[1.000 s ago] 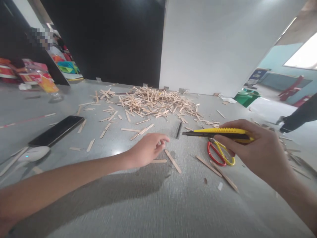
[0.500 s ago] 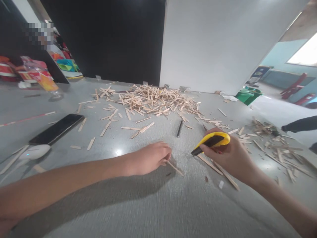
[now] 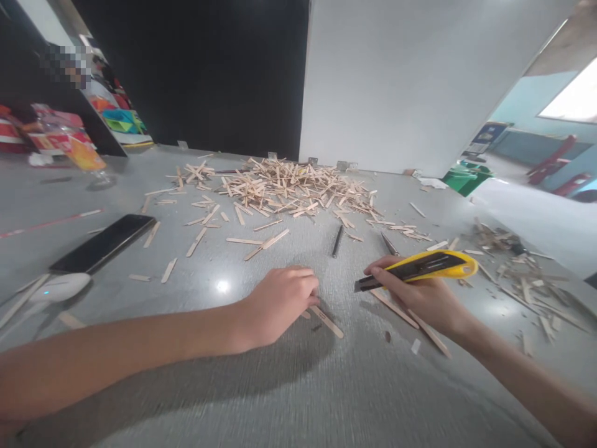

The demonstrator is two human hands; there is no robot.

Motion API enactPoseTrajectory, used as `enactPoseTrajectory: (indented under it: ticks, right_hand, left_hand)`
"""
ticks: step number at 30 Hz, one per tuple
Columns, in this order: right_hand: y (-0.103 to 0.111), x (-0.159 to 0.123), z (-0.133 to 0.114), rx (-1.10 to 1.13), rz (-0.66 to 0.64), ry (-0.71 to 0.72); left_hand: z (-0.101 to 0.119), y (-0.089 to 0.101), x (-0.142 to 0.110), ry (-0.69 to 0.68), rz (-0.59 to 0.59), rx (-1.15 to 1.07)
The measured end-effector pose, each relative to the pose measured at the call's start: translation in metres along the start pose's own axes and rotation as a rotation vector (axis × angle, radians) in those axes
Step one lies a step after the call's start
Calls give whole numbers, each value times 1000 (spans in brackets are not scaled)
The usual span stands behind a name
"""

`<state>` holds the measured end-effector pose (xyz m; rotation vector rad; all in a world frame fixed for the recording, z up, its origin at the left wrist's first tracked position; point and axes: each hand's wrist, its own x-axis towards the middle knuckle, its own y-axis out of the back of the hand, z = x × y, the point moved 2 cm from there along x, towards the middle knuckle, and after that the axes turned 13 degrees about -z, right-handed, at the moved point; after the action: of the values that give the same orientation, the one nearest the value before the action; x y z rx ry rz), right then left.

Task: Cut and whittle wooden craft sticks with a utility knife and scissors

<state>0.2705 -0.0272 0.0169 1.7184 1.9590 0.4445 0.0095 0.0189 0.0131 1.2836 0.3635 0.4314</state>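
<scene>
My left hand (image 3: pixel 278 302) rests on the grey table (image 3: pixel 289 386) with its fingers curled onto one end of a wooden craft stick (image 3: pixel 327 322) that lies flat. My right hand (image 3: pixel 422 295) is closed round a yellow and black utility knife (image 3: pixel 420 267), whose tip points left toward the stick, a short gap away. Two more sticks (image 3: pixel 410 320) lie under my right hand.
A big heap of craft sticks (image 3: pixel 289 186) covers the far middle of the table. A black pen (image 3: pixel 337 241) lies before it. A black phone (image 3: pixel 102 242) and a white device (image 3: pixel 58 287) sit at the left. Stick scraps (image 3: pixel 517 267) litter the right.
My right hand brought the knife down and left, from above the scissors to beside my left hand. My left hand closed its fingers on the stick.
</scene>
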Motion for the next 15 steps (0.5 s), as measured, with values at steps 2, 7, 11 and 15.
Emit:
enactPoseTrajectory:
  ticks: [2, 7, 11, 15]
  right_hand:
    - [-3, -2, -5, 134, -63, -65]
    - [-14, -5, -11, 303, -176, 16]
    - [-23, -9, -11, 293, -194, 119]
    - [-30, -12, -12, 318, -195, 158]
  left_hand:
    - [3, -1, -3, -34, -39, -7]
    - [33, -8, -19, -1, -134, 146]
    - [50, -14, -24, -36, -89, 204]
    - [46, -12, -22, 26, -14, 151]
